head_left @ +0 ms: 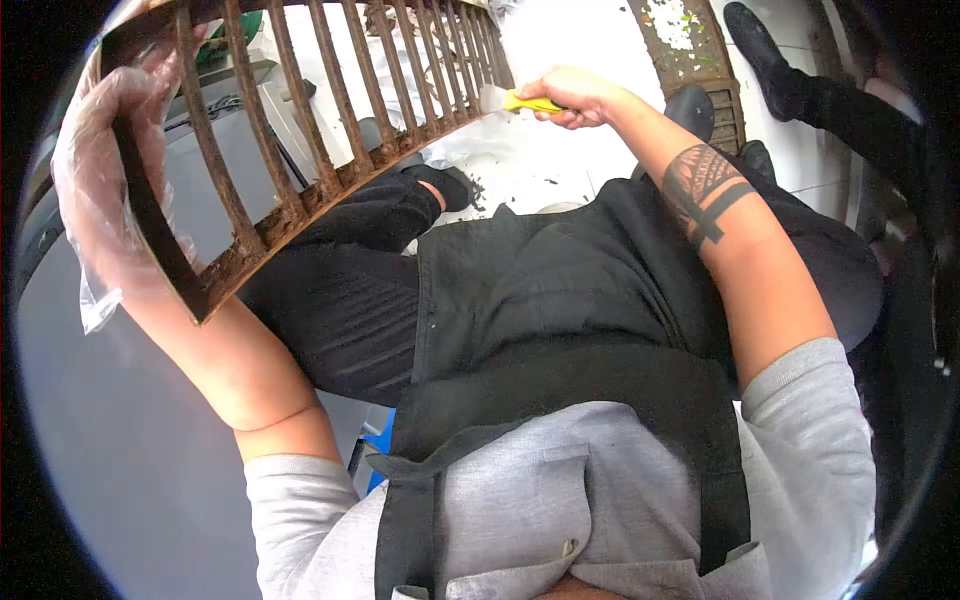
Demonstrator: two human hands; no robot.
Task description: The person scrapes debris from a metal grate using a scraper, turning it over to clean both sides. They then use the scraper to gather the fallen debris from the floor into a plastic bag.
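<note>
Hands apart, both tight: left on one grate, right on one yellow scraper.

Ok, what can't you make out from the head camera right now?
Head view:
The tool: only a yellow handle shows past the right hand; its tip is too small and pale.
The left hand: fingers blurred by the plastic glove, behind bars.
The grate: top cut off by the frame edge.
The second grate, on the floor: cut off at the top.
The other person: only a leg and shoe show.
</note>
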